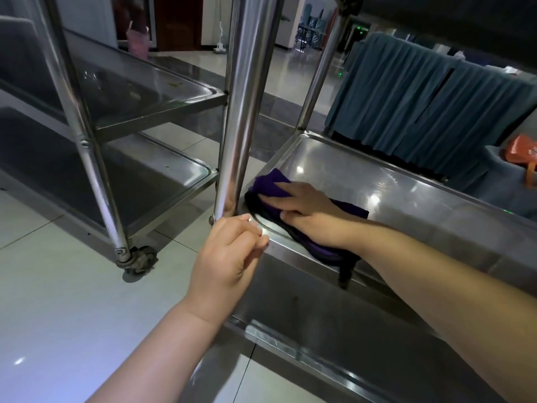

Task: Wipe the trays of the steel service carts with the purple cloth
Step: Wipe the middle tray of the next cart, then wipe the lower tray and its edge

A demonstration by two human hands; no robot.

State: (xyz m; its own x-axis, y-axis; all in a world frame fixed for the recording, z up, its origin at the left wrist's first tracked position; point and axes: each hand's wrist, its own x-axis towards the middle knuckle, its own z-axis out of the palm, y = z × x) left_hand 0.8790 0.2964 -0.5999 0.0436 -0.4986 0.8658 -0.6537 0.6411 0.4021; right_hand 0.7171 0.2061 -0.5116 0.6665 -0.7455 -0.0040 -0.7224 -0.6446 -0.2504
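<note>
Steel tray (392, 181), near-left corner: right hand (302, 209) flat on purple cloth (273, 184), fingers straight, unwiped steel stretching rightward; left hand (229, 251), fingers loosely curled, steadies rim beside upright post (241, 112).

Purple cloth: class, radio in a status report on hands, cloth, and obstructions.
Right hand flat, pressing purple cloth into tray corner. Left hand at tray rim by cart post. Post crowds the corner.

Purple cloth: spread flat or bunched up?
Bunched. The purple cloth lies in thick folds under the right hand at the tray corner, with one end drooping over the front rim.
</note>
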